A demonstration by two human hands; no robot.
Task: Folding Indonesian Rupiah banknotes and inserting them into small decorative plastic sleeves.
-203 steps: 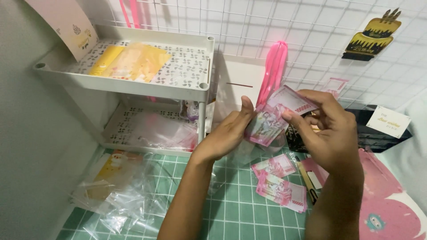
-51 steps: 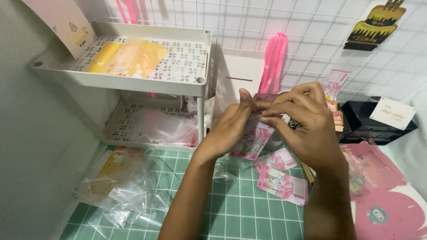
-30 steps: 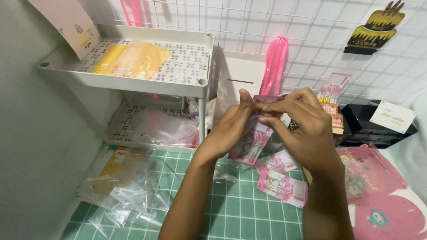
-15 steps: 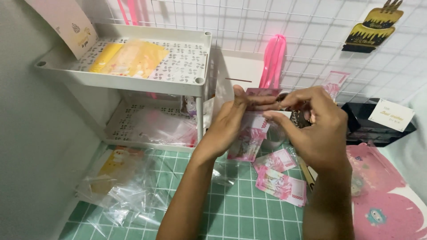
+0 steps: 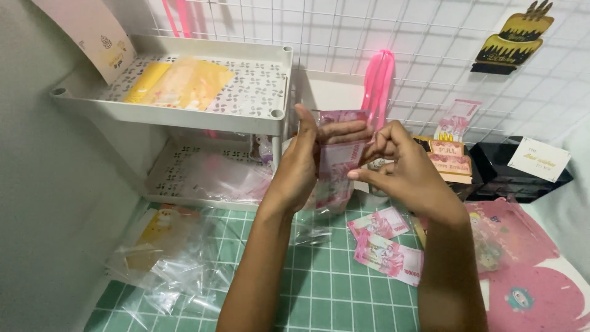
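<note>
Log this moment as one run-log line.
left hand: holds pink banknote | right hand: pinches its edge | below: green cutting mat

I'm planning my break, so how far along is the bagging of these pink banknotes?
In hand: both hands, left hand and right hand, hold one pink banknote in a clear sleeve upright. Two sleeved banknotes already lie on the green mat. A pile of clear sleeves remains at the left, so more seems left.
</note>
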